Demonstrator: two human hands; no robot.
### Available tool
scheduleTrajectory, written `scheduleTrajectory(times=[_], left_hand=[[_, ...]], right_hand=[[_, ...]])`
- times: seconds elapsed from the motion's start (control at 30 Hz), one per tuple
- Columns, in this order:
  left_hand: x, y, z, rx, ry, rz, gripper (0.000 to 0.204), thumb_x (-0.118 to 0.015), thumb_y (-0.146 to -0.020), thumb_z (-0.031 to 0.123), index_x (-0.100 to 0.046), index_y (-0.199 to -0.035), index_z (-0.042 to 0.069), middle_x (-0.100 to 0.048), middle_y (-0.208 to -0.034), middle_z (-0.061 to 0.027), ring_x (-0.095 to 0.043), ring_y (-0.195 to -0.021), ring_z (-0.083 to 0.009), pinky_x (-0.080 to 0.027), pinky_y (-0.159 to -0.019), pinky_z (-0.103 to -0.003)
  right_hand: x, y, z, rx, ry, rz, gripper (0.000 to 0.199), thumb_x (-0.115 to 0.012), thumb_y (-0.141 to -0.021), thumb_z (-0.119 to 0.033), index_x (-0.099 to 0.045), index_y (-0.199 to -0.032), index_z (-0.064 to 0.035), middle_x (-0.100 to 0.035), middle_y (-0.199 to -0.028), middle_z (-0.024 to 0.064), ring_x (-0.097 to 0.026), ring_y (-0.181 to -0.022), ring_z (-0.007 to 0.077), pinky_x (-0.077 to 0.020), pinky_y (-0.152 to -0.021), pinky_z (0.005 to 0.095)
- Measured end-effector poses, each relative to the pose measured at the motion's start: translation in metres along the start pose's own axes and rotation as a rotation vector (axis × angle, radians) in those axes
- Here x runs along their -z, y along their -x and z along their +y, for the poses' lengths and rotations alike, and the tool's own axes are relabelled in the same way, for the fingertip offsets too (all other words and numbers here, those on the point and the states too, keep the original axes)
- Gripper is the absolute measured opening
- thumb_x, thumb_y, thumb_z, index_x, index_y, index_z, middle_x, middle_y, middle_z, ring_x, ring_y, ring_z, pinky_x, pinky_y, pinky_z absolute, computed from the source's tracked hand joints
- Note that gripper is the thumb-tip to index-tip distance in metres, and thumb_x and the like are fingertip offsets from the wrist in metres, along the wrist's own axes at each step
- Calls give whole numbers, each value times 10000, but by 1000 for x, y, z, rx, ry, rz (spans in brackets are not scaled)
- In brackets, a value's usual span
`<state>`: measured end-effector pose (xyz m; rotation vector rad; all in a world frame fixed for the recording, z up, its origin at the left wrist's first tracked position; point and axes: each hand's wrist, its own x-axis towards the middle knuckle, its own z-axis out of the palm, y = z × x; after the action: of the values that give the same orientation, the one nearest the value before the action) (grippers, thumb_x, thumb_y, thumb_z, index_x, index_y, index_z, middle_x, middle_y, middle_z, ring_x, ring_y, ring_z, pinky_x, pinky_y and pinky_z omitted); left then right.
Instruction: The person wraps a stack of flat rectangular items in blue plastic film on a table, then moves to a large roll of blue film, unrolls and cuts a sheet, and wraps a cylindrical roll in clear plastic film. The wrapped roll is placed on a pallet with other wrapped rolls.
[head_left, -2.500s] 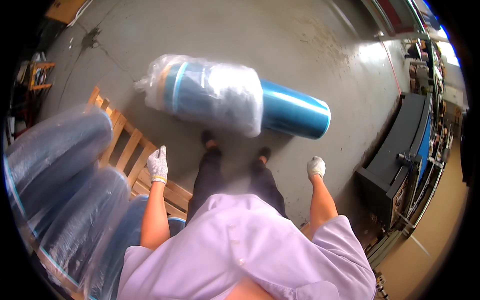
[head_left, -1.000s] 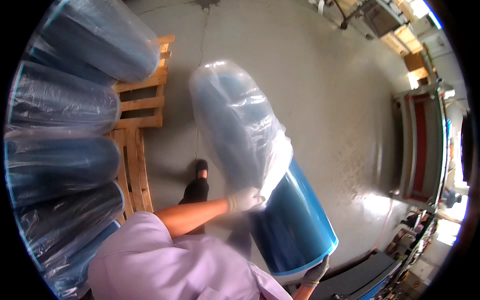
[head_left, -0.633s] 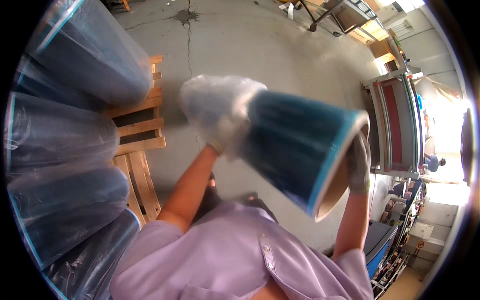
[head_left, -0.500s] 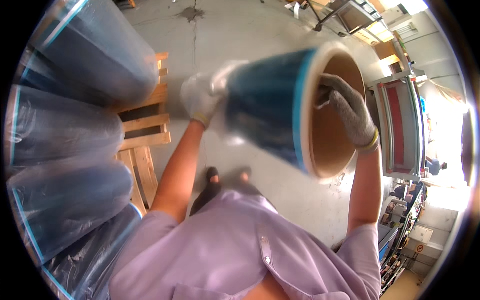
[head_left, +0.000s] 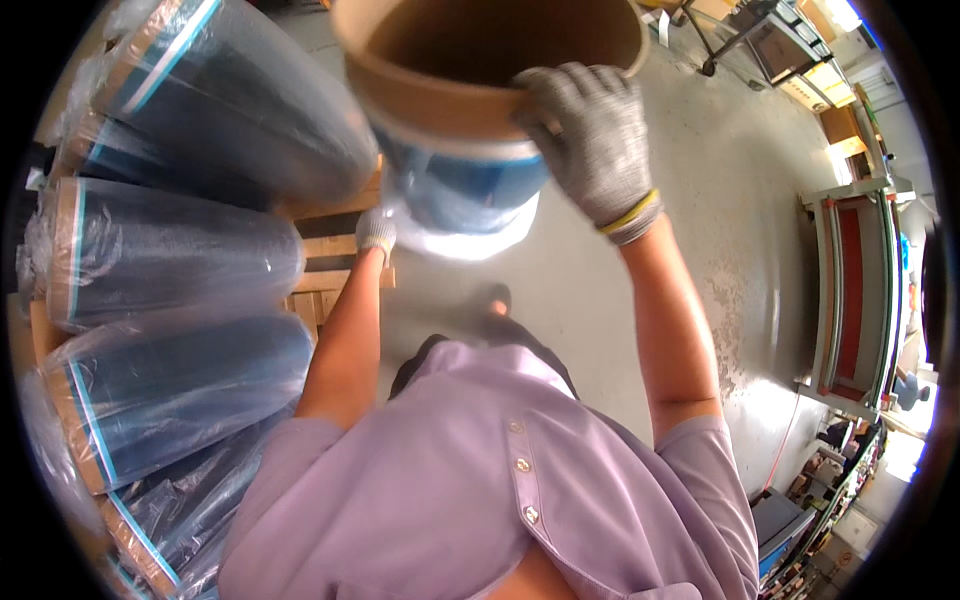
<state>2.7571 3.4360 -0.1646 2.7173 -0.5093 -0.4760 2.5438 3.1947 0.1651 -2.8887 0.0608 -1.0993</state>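
Person hoisting large blue film roll (head_left: 470, 190) on brown cardboard core, open core end up near camera, above concrete floor (head_left: 690, 230). Right hand (head_left: 590, 135), grey glove, fingers curling over core rim, gripping it. Left hand (head_left: 377, 230), gloved, pressing roll's underside; finger spread unclear. Wrapped rolls (head_left: 170, 260) stacked on wooden pallet (head_left: 325, 275) at left. Risk: heavy roll slipping off thin rim grip, dropping toward feet. Half second ago: roll tilting sideways; now nearly upright, closer to camera.

Right hand (head_left: 592, 140) clenched, left hand (head_left: 377, 230) raised (gloved)
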Motion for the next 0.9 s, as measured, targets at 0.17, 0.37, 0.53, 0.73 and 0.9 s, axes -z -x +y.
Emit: scheduleTrajectory(times=[0.17,0.37,0.53,0.73,0.9], left_hand=[[-64,-24,-76,-5,51,-107,267,-525,-856,202,-682,-973,22,-681,-1008,-204,-643,-923,-409,-513,-784,-478],[-97,-12,-135,271,505,-227,313,-523,-866,203,-644,-1075,4,-679,-902,-176,-643,-817,-332,-511,-699,-410],[-74,-1,-124,263,1009,-410,271,-515,-823,97,-663,-1040,28,-644,-787,-69,-605,-648,-187,-491,-575,-330],[-60,6,-136,231,810,-585,234,-522,-843,57,-691,-1001,88,-672,-816,-35,-628,-653,-151,-516,-604,-294],[8,46,-20,-350,118,134,168,-630,-834,197,-627,-935,64,-649,-860,-167,-605,-787,-366,-472,-706,-473]], right_hand=[[-38,-9,-15,153,-248,118,478,-712,-713,-163,-613,-1168,-57,-609,-1100,153,-579,-1054,341,-421,-982,467],[-167,159,-23,-1245,-489,317,324,-633,-884,-131,-539,-1146,35,-591,-1128,186,-576,-1074,306,-468,-936,367],[-334,279,-55,-2254,-1142,-335,702,-700,-827,-456,-476,-1292,20,-582,-1191,199,-601,-1023,310,-510,-792,493],[-379,286,-116,-2080,-1121,-63,535,-642,-875,-347,-509,-1274,-15,-604,-1144,181,-608,-993,299,-519,-802,448],[-318,359,-105,-1733,-1207,69,407,-595,-916,-256,-536,-1259,-45,-622,-1105,165,-614,-968,290,-527,-811,411]])
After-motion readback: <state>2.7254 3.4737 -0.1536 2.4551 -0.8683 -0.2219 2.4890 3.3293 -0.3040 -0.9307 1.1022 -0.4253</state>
